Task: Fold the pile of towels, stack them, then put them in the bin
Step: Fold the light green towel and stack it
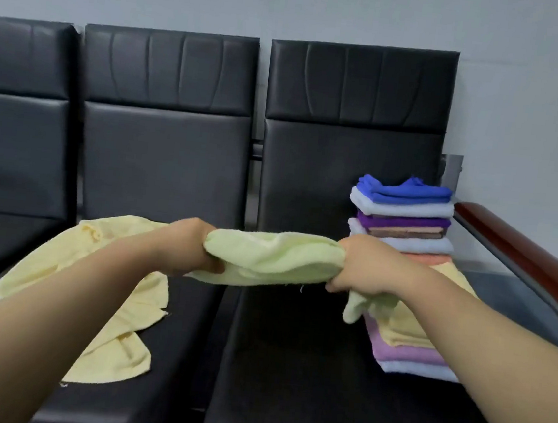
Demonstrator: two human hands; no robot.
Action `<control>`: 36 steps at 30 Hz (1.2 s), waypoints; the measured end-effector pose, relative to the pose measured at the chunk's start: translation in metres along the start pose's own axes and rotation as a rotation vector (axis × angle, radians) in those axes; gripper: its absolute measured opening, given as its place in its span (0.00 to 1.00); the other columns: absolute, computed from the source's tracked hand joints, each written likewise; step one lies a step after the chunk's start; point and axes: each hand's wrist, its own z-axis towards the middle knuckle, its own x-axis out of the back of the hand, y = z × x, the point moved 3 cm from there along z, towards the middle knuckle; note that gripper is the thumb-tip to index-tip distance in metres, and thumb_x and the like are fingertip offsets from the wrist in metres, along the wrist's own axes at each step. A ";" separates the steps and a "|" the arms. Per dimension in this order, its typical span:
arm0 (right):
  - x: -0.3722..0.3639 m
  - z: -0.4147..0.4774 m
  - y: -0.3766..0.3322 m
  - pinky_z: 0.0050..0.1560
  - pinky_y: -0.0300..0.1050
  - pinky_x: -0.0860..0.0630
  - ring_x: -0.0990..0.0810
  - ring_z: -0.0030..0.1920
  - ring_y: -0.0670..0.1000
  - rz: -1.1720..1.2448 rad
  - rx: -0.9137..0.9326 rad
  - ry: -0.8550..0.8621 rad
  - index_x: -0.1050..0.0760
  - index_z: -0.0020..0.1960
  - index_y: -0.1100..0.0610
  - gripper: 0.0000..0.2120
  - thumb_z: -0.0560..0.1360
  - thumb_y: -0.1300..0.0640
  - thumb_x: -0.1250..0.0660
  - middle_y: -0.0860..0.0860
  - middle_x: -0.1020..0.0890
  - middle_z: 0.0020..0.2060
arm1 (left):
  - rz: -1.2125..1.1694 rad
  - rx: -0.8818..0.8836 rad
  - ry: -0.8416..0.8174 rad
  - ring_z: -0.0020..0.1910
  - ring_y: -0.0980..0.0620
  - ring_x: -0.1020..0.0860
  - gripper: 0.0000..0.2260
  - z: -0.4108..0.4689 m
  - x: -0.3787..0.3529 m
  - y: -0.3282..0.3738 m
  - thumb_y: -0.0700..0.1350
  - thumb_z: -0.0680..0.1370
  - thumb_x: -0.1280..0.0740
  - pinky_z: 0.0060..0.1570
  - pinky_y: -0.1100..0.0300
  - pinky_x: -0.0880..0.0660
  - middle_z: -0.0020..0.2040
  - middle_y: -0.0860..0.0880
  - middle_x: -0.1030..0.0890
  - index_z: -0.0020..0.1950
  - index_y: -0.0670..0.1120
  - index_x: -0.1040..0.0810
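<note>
Background: grey plain wall [292, 2] in the upper part of the frame, and under it a row of black padded seats [288, 367]; a brown armrest [524, 251] stands at the right edge.
Left hand [194, 247]: in the middle of the frame, the fingers curled tight round the left end of the green towel [272, 259].
Right hand [357, 268]: just right of centre, it grips the other end in the same way; a loose corner hangs down under it.
Green towel: in the air above the seats, pulled straight between the two hands. It looks bunched and rolled more than flat, and how many layers it has cannot be told.
Yellow towel [115, 314]: lower left, lying open and wrinkled on the middle seat, partly hidden by the left forearm, not folded.
Stack [404, 217]: right of centre on the right seat, near the armrest, many folded towels with a blue one on top. Lower layers come nearer to the camera, so it may be two stacks, one behind the other; this cannot be told.
Bin: not in view.
Step in hand: folding, it seems. Most towels are already stacked, and the green one is being stretched out before its fold.
Next move: probably the hands must spread the cloth flat and bring its edges together evenly, then lay it on the stack. The bunched ends need to be opened first, or the fold will be thick and uneven.
</note>
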 end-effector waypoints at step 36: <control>-0.146 0.001 0.036 0.38 0.47 0.25 0.22 0.38 0.54 0.795 -0.554 0.040 0.21 0.46 0.56 0.03 0.73 0.59 0.32 0.52 0.19 0.39 | -0.259 0.094 -0.138 0.33 0.53 0.34 0.15 0.040 -0.123 -0.042 0.50 0.82 0.35 0.31 0.60 0.36 0.36 0.52 0.32 0.39 0.47 0.34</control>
